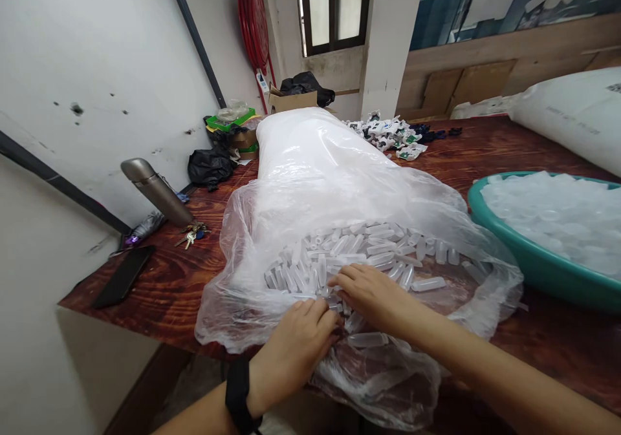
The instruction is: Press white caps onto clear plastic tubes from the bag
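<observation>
A big clear plastic bag [310, 163] lies on the wooden table [165, 286], its open mouth toward me and full of several small clear plastic tubes [369, 247]. My left hand [295, 338], with a black wristband, rests at the bag's mouth with fingers curled down among the tubes. My right hand [371, 293] lies palm down over the tubes just beside it, fingers bent and pressed onto them. What either hand holds is hidden under the fingers.
A teal basin [533, 267] of clear plastic parts sits at the right. A metal flask [158, 192], keys [191, 233] and a black phone [123, 276] lie at the left. Small white parts [388, 134], a white sack [577, 115] and boxes stand farther back.
</observation>
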`<state>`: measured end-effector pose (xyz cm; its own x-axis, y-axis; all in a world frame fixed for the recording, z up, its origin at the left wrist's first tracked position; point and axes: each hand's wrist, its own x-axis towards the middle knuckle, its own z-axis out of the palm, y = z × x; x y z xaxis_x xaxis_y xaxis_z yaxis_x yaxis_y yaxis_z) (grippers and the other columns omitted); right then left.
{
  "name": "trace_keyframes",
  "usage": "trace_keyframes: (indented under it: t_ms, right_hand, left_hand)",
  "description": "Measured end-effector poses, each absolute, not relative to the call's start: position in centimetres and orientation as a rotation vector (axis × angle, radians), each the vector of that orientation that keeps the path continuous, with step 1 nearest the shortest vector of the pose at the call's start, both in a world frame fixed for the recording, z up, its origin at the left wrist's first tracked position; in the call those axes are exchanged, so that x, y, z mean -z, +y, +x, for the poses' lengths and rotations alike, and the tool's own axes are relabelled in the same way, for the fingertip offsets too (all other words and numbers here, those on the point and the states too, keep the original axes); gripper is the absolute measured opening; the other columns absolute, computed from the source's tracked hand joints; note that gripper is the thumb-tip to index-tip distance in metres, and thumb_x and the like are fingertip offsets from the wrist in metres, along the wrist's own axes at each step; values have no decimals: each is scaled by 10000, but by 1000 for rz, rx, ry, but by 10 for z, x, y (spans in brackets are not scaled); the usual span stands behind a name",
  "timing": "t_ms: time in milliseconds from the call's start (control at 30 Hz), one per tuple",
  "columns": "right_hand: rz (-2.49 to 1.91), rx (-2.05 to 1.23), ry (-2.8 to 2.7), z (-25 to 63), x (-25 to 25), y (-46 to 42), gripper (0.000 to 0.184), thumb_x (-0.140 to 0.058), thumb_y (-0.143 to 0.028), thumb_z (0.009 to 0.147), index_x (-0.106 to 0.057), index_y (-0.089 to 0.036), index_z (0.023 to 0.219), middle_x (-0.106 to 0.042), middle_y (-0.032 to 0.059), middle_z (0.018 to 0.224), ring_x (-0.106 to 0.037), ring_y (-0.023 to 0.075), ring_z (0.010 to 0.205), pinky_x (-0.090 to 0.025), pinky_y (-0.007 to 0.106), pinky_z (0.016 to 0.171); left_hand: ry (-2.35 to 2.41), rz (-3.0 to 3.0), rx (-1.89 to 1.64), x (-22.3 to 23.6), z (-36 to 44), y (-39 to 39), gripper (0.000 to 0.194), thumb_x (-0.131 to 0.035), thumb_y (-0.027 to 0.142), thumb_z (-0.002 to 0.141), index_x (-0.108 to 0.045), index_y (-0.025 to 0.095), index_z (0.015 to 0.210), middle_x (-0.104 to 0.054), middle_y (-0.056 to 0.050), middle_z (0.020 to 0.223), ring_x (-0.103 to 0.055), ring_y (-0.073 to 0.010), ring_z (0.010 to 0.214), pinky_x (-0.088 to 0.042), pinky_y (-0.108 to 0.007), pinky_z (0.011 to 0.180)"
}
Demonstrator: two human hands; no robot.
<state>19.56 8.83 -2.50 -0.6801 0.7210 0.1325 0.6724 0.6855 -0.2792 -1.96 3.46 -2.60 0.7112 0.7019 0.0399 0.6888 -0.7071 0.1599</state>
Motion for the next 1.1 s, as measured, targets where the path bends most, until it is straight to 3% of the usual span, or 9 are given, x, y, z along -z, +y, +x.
trace_keyframes:
  t_ms: [133, 300, 400, 533, 700, 767, 867, 933, 1100]
  right_hand:
    - [-1188, -333, -2650, 176, 29, 100, 176, -718, -215, 1008, -700, -156, 1172, -725, 54, 1134, -717, 226, 1032, -604, 450, 918]
    - [-1168, -463, -2481, 187, 23, 93, 212, -636, -90, 998, -725, -163, 1177, -720, 74, 1072, -734, 206, 960, -611, 377, 887]
    - [-1177, -526, -2285, 207, 18, 78, 222, -555, -161, 1050, -745, -203, 1157, -709, 95, 1116, -745, 193, 993, -616, 307, 877]
    - [-1216, -561, -2089, 237, 19, 49, 276, -521, -356, 1091, -772, -255, 1144, -751, 97, 1199, -761, 222, 1102, -626, 316, 935]
    - [-1338, -602, -1767, 264, 30, 7, 259, -676, -442, 1003, -790, -312, 1194, -799, 48, 1142, -790, 227, 1030, -640, 275, 907]
    - [-1364, -633, -1642, 263, 35, -7, 246, -732, -437, 964, -793, -325, 1174, -783, 43, 1170, -778, 228, 1061, -638, 246, 892]
    - [-1283, -686, -1525, 245, 40, -22, 170, -749, -383, 961, -779, -321, 1117, -764, 32, 1106, -779, 196, 996, -639, 192, 814]
    - [-1223, -674, -1490, 228, 40, -26, 122, -755, -341, 962, -763, -316, 1082, -749, 21, 1047, -772, 175, 951, -633, 184, 821]
    - [-1115, -575, -1472, 199, 37, -26, 132, -724, -230, 980, -723, -303, 1090, -709, 19, 1040, -736, 145, 987, -607, 177, 879]
  left_hand:
    - [1197, 2700, -147, 31, -19, 33, 216, -603, 87, 1002, -609, 176, 1199, -675, -71, 1071, -683, -295, 988, -613, -467, 850]
    - [1239, 2584, -263, 29, -26, 27, 547, -482, -52, 975, -461, 154, 1481, -633, -117, 1219, -669, -274, 1082, -600, -439, 947]
    - [1270, 2414, -352, 27, -31, 28, 471, -442, 2, 1029, -503, 203, 1451, -609, -106, 1268, -670, -240, 1105, -592, -405, 977]
    - [1235, 2394, -226, 27, -32, 31, 384, -473, 60, 1047, -580, 212, 1383, -661, -99, 1242, -661, -293, 1145, -583, -483, 983]
    - [1239, 2163, -322, 19, -30, 24, 524, -407, 90, 1062, -422, 175, 1579, -607, -187, 1382, -596, -329, 1290, -494, -548, 1100]
    - [1200, 1865, -512, 11, -25, 20, 446, -454, 204, 1086, -486, 223, 1530, -605, -157, 1388, -588, -289, 1310, -469, -484, 1134]
    - [1087, 1209, -798, -1, -7, 15, 272, -650, 403, 1024, -635, 223, 1228, -716, -86, 1184, -691, -210, 1061, -546, -344, 975]
    - [1002, 812, -963, -4, 8, 12, 359, -806, 449, 912, -622, 206, 1103, -765, -58, 1064, -705, -157, 878, -559, -275, 847]
    - [870, 417, -1124, 0, 35, -1, 490, -952, 372, 777, -620, 209, 1099, -807, -43, 1023, -743, -142, 909, -548, -237, 841]
